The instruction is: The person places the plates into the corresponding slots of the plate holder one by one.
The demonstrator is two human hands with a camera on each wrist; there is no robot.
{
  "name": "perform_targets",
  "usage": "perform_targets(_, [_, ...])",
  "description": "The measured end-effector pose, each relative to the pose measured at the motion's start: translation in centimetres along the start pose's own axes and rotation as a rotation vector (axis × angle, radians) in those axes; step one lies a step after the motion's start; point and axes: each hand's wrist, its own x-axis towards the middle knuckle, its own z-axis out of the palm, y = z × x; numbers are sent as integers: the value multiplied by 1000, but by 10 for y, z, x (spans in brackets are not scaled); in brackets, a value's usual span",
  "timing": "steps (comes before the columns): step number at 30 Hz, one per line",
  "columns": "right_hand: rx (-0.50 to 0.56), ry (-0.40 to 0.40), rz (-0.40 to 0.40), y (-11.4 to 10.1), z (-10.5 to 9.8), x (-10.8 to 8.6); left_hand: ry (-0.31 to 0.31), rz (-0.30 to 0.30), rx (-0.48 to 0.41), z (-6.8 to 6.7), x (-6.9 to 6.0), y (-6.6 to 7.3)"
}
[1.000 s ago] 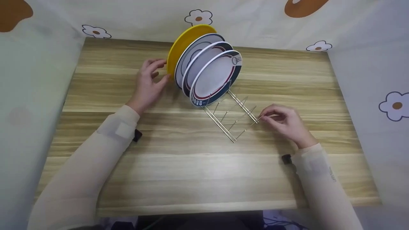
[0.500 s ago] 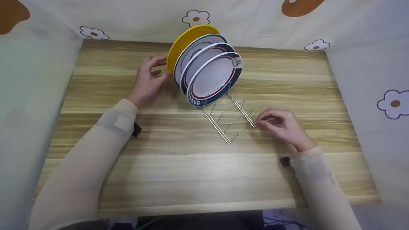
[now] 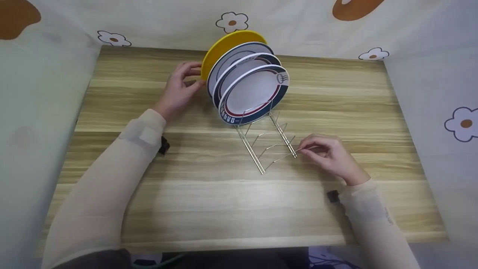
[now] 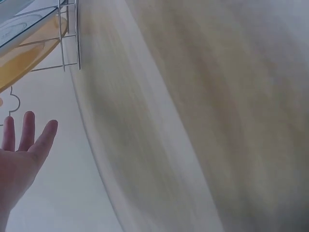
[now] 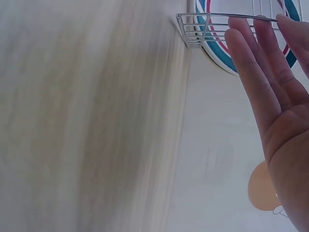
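Observation:
A metal wire dish rack (image 3: 251, 150) stands on the wooden table, with several plates upright in its far half. Nearest is a white plate (image 3: 252, 93) with a dark blue and red rim; a yellow plate (image 3: 211, 59) is at the back. My left hand (image 3: 181, 87) touches the yellow plate's left edge in the head view; its visible fingers look fairly straight in the left wrist view. At the rack's near right end, my right hand (image 3: 328, 155) pinches the end wire between thumb and fingertips. In the right wrist view, that wire crosses the fingertips (image 5: 234, 36).
The wooden table (image 3: 209, 209) has its front edge close to the person. Pale cloth walls (image 3: 306, 33) with printed flowers stand behind it and on both sides. Several rack slots at the near end hold no plate.
The rack has turned slightly: its near end has swung left and toward the person, while the plates at the far end have shifted right. Both hands have moved along with it.

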Motion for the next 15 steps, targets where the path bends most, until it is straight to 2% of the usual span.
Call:
perform_targets(5, [-14,8,-6,-1,4,-1,-12,-23,18,-1,0,13])
perform_targets(11, [-30,17,-40,1,10,-1,-30,-41,18,-4,3,13])
perform_targets(15, [-45,14,-50,-1,12,-2,-42,-32,31,-2,8,13])
